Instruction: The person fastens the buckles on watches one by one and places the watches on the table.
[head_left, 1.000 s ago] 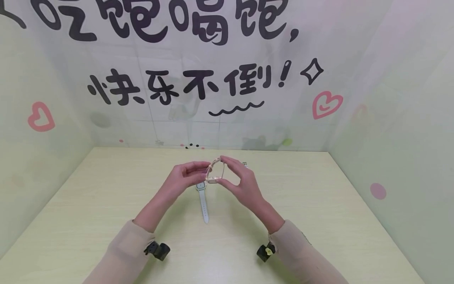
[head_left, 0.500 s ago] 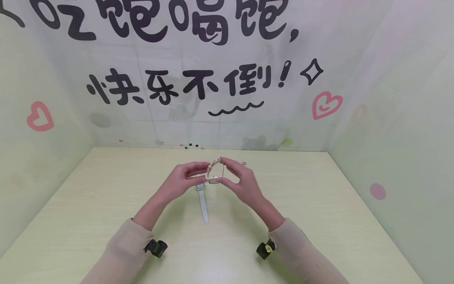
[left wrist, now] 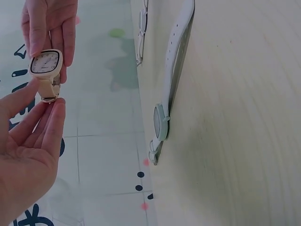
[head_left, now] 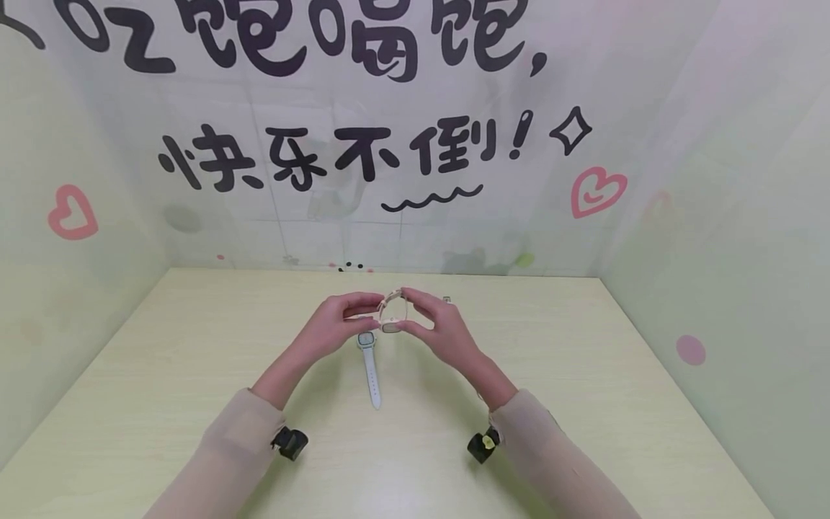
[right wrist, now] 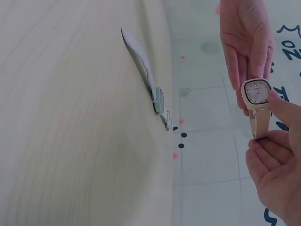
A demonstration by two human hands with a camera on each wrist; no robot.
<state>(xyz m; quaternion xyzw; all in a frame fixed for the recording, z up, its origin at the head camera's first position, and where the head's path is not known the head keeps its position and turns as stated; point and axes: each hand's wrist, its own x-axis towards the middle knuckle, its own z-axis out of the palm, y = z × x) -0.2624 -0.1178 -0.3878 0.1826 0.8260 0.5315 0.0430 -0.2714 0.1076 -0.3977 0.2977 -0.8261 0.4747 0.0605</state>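
While left hand (head_left: 332,326) and right hand (head_left: 445,324), fingers parted, pinch a beige watch (left wrist: 45,62), the table's (head_left: 570,404) side edges lie well away.

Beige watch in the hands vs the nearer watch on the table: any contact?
Apart. The left wrist view shows it plainly: a broad strip of backdrop separates the beige watch from the nearer watch on the table.

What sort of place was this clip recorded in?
Probably a small recording booth: a pale wood-grain table sits walled in on three sides, the wall covering carries big black lettering, and the person wears small black wrist cameras.
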